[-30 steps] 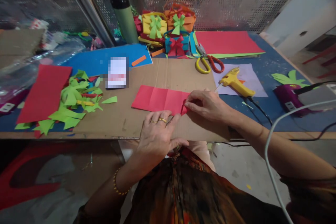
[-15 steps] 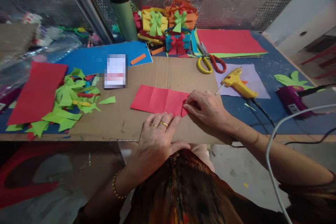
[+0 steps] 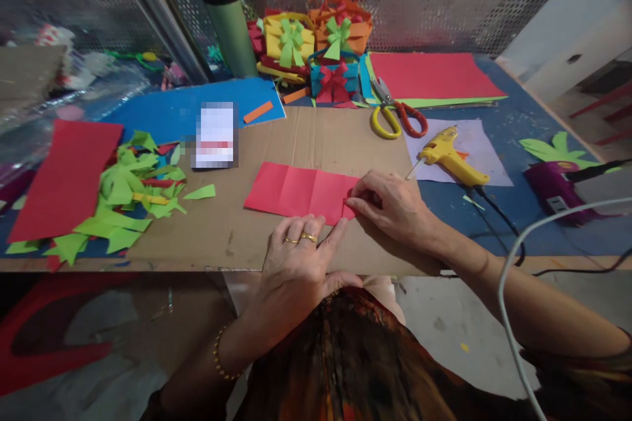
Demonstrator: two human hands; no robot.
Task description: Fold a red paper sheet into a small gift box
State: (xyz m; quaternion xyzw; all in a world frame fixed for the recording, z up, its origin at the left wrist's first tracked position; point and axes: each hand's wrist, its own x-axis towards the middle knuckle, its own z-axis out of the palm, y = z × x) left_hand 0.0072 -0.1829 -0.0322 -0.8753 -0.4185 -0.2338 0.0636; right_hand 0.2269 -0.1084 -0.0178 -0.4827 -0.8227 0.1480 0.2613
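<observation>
A creased red paper sheet (image 3: 296, 189) lies flat on a brown cardboard mat (image 3: 276, 145) at the table's front. My right hand (image 3: 395, 207) pinches the sheet's right end between thumb and fingers. My left hand (image 3: 299, 256) rests on the mat just below the sheet, fingers stretched forward flat, fingertips touching its lower edge near the right corner. Two rings show on the left hand.
A yellow glue gun (image 3: 449, 158) lies right of the mat, with yellow-and-red scissors (image 3: 395, 117) behind it. Paper gift boxes (image 3: 316, 46) and a green bottle (image 3: 230, 20) stand at the back. Green paper scraps (image 3: 128, 191) and a red sheet (image 3: 66, 177) lie at the left. A white cable (image 3: 513, 289) hangs at the right.
My left hand's fingers have spread and reached slightly toward the sheet's lower right corner. The right hand keeps its pinch on the sheet's end.
</observation>
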